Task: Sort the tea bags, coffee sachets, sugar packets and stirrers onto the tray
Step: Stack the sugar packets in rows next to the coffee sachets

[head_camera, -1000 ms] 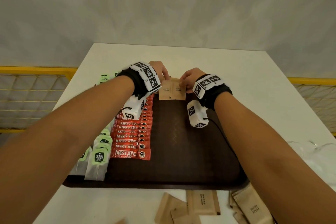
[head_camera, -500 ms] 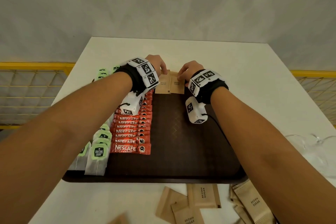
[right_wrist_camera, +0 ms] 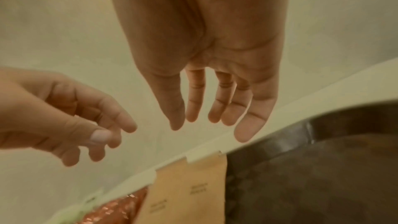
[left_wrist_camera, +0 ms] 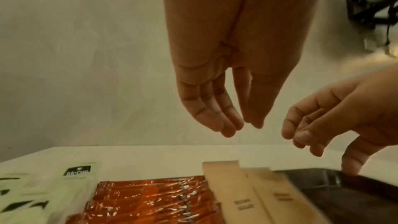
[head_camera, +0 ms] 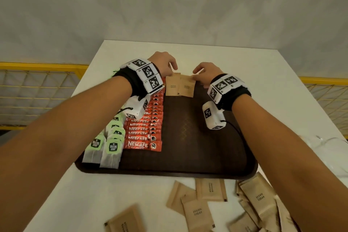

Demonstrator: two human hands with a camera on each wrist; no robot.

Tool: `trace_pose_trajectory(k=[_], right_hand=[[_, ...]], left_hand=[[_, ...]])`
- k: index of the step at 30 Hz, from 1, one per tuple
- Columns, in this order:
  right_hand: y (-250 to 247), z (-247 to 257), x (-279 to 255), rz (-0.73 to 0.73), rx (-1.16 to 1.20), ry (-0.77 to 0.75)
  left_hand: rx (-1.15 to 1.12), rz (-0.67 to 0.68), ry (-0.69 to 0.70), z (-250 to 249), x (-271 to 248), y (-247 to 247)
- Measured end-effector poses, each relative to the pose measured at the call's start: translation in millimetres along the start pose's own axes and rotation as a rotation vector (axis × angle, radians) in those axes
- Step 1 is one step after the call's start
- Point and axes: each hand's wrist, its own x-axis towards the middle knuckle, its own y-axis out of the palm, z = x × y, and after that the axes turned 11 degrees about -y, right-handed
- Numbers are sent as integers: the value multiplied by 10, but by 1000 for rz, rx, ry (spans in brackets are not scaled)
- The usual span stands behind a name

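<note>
White table (head_camera: 216,56) against a grey wall, yellow mesh railing (head_camera: 37,88) to either side; on it we log one dark brown tray (head_camera: 197,147).

Tray contents, our left to right:
- Tea bags (head_camera: 111,147), green tags, overlapping in a row along the left edge, the nearest ones hanging over the tray's front rim.
- Coffee sachets (head_camera: 145,133), red, stacked in a shingled column just beside the tea bags.
- Two sugar packets (head_camera: 178,86), brown paper, at the far edge just right of the coffee column, side by side with edges overlapping, their serrated tops reaching over the far rim.

Off the tray: loose sugar packets (head_camera: 226,205), scattered on the table in front of the near rim. Clear glassware (head_camera: 327,149) sits at the right edge of the head view, details unclear.

Hands: our left hand (head_camera: 163,62) hovers above the far end of the tray, over the two placed packets; its grip is slack, fingers hanging loosely downward with thumb near the fingertips, holding nothing. Our right hand (head_camera: 205,71) hovers beside it, grip likewise slack and empty, fingers straight and slightly spread. From the left wrist view its thumb tip looks close to the far rim, though we cannot tell whether it touches. Both wrists carry black bands with white marker blocks.
</note>
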Motion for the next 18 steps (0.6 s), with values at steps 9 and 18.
trace_pose_trajectory(k=[9,18], right_hand=[[100,500,-1574,478,48,-212],[599,505,-2399,734,-417,-269]], left_hand=[[6,383,164,282,-1758,-35],[229,640,2,637,-2574,543]])
